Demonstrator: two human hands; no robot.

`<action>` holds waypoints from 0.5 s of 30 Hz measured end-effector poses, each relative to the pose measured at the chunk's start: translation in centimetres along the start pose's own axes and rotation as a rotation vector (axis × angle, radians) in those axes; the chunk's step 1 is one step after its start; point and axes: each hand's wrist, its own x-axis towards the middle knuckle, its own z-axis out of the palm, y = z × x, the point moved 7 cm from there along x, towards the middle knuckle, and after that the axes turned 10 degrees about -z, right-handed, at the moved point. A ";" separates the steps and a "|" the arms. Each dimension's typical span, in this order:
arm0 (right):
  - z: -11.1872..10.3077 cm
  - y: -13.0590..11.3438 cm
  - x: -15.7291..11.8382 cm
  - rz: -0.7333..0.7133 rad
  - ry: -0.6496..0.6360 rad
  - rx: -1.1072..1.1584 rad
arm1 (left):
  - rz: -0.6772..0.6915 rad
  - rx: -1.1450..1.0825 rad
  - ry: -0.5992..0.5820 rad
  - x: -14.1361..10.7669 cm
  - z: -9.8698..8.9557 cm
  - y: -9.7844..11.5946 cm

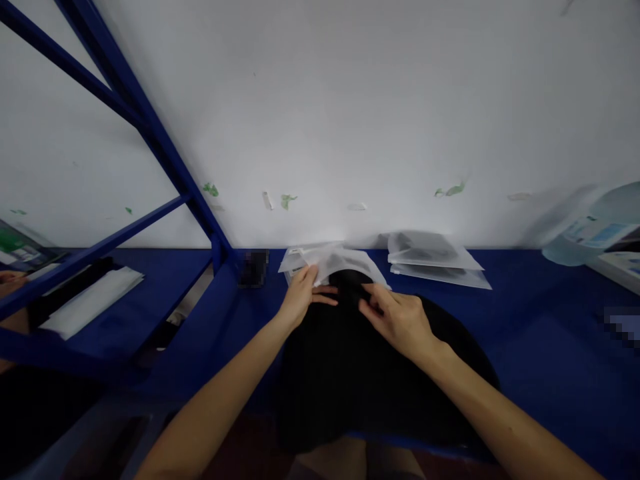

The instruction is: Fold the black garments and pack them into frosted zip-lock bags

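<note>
Black fabric (340,373) spreads over the front of the blue table and hangs past its edge. Behind it lies a frosted plastic bag (345,257), its near side over a dark part of the fabric. My left hand (303,293) pinches the bag's edge between thumb and index finger, with the other fingers stretched out over the black fabric. My right hand (400,317) is closed on the black fabric near the bag's mouth, thumb and fingers together. The fingertips of both hands are a short way apart.
More frosted bags (435,257) lie by the wall, right of centre. A large clear bottle (590,230) stands at the far right. A blue metal frame (165,153) rises on the left; beyond it are white bags (95,300) and another person's arm. A dark blurred object (253,268) lies left of centre.
</note>
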 end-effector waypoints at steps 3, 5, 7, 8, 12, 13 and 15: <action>-1.4 -1.8 0.1 -0.012 0.038 0.014 | 0.092 -0.006 0.026 1.3 -1.2 2.7; -1.8 -3.6 -0.4 -0.071 0.028 0.025 | 0.107 0.012 0.003 2.2 -2.3 3.8; -1.6 -5.7 -1.5 -0.170 0.001 0.013 | 0.077 0.051 -0.038 2.9 -3.4 3.9; -1.2 -6.8 -2.3 -0.227 -0.017 -0.003 | 0.051 0.071 -0.054 3.1 -4.0 3.5; 0.9 -9.0 -5.6 -0.324 -0.138 -0.034 | -0.041 0.117 -0.097 2.4 -5.4 0.9; 1.2 -9.1 -6.1 -0.316 -0.159 -0.025 | -0.054 0.130 -0.120 2.1 -5.3 0.4; 1.5 -9.0 -6.8 -0.288 -0.174 0.000 | -0.057 0.179 -0.163 1.5 -4.9 -0.2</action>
